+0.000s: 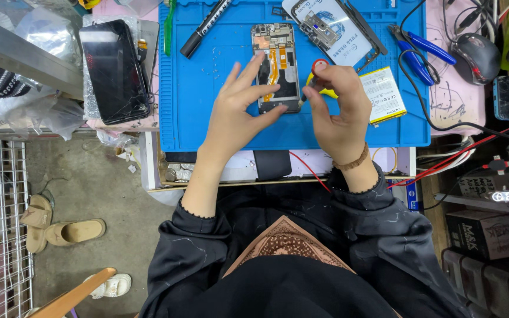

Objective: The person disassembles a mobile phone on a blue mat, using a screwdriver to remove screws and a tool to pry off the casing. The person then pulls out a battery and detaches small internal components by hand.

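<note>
The left hand (238,112) spreads its fingers (248,75) apart, steadying the opened phone (277,66) on the blue mat (207,106). The right hand (340,109) pinches a yellow-handled screwdriver (319,79) at the phone's lower edge. A battery (385,94) lies just beside it, and pliers (416,50) farther right.

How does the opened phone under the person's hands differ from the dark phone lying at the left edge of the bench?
The opened phone lies on the blue mat with its back off, circuit board and orange ribbon cable exposed; the dark phone lies off the mat, showing cracked black glass. The left hand steadies the opened phone while the right hand holds a screwdriver beside it; no hand touches the dark phone. Both lie flat, lengthwise away from the person.
</note>
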